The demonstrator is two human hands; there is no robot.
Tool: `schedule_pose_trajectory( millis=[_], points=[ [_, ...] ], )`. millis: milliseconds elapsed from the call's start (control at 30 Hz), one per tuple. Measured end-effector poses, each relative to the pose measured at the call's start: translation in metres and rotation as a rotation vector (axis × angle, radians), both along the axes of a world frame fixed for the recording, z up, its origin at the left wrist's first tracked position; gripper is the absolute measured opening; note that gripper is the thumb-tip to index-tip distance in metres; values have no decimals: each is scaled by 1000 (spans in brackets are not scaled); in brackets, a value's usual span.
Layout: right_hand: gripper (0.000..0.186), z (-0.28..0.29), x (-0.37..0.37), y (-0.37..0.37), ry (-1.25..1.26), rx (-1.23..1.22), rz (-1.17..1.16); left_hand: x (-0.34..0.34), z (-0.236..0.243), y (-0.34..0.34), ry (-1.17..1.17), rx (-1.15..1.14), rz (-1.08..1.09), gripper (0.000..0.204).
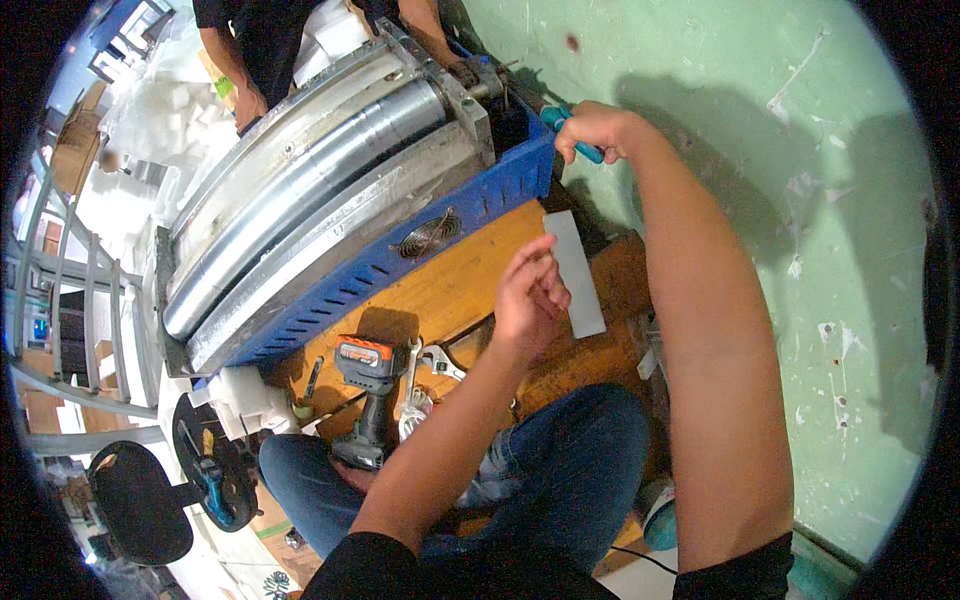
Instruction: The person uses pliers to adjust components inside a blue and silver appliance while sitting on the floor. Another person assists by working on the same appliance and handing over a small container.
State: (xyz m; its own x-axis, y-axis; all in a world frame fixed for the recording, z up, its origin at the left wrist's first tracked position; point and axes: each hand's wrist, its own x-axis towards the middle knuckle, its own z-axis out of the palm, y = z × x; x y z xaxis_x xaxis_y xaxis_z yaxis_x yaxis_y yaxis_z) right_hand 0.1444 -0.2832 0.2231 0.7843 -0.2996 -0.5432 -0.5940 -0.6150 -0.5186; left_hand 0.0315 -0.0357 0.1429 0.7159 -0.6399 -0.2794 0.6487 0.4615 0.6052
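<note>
My right hand point(590, 135) is closed around a teal-handled tool point(556, 119) at the right end of a blue machine housing point(522, 178), beside the wall; the tool's far end is hard to make out. The housing carries a long steel roller point(310, 170) between metal bars. My left hand point(530, 295) is raised below the housing's front, fingers loosely bent and apart with nothing visible in them. It is nearest a pale rectangular plate point(580, 285) on the yellow wooden board point(450, 290).
A co-worker's hands point(250, 105) are behind the machine. A cordless drill point(370, 370), a wrench point(442, 362) and white foam point(245, 400) lie before me. A black stool point(140, 500) and metal railing point(70, 330) are at left, a green wall point(800, 250) at right.
</note>
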Motion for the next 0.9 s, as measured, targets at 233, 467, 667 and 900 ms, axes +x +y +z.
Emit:
schedule_pose_trajectory(
  millis=[233, 467, 667, 900],
  points=[
    [36, -7, -4, -3, -43, 139, 34, 44, 87, -50, 23, -595, -162, 52],
    [42, 19, -10, 9, -60, 43, 71, -23, -41, 0, 105, -395, -69, 31],
    [49, -4, 6, 10, -20, 55, 17, -86, -156, 70, -1210, 1030, -297, 41],
    [38, -18, 3, 11, -96, 117, -5, -88, -150, 73, -1394, 1235, -649, 62]
  ],
)
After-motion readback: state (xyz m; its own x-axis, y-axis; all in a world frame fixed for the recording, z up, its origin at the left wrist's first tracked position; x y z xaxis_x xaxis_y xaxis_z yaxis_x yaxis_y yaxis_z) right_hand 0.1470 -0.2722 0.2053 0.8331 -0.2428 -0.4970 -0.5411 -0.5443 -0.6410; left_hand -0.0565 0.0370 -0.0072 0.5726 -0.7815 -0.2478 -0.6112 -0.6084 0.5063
